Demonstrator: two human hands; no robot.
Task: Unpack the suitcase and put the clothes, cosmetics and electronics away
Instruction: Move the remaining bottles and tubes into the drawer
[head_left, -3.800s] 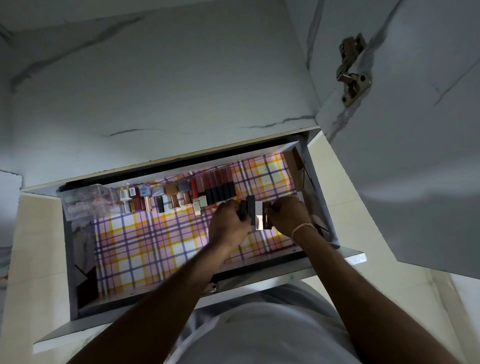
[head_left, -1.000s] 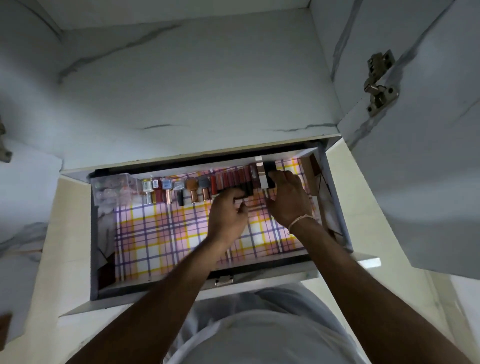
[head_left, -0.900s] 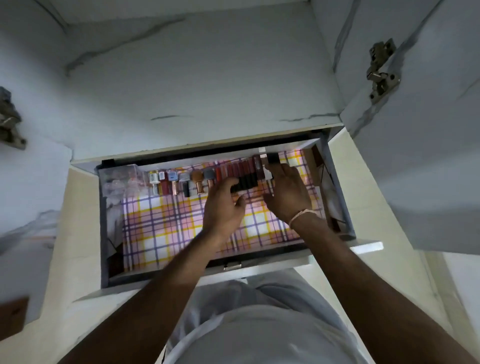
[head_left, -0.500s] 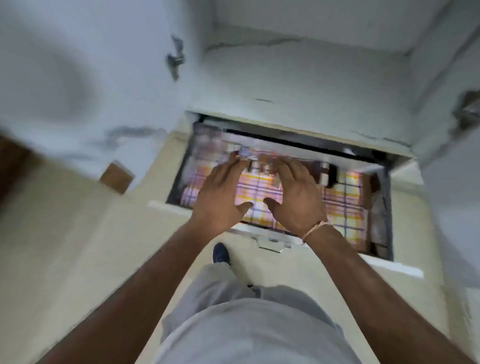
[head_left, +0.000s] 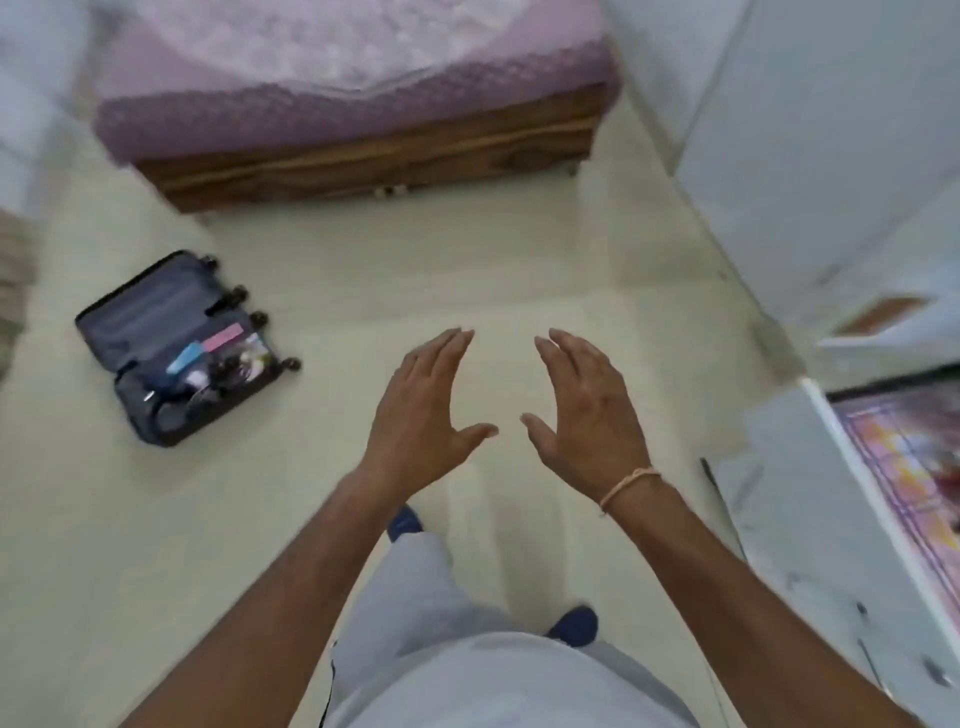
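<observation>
A small dark suitcase (head_left: 130, 317) lies open on the pale floor at the left, with a pink packet, a blue item and several small dark things in its lower half. My left hand (head_left: 423, 408) and my right hand (head_left: 584, 402) hang in mid-air above the floor, palms facing each other, fingers straight, holding nothing. Both are well to the right of the suitcase. The open drawer (head_left: 826, 415) with its plaid liner shows at the right edge; the cosmetics in it are out of view.
A bed (head_left: 363, 156) with a wooden base and a pink cover stands at the back. White wardrobe doors (head_left: 831, 156) fill the upper right. My legs and blue shoes are below my hands. Pale floor lies between me and the suitcase.
My hands left the row of cosmetics in the drawer and came out empty. My view swung left from the drawer to the room, so the suitcase and bed now show.
</observation>
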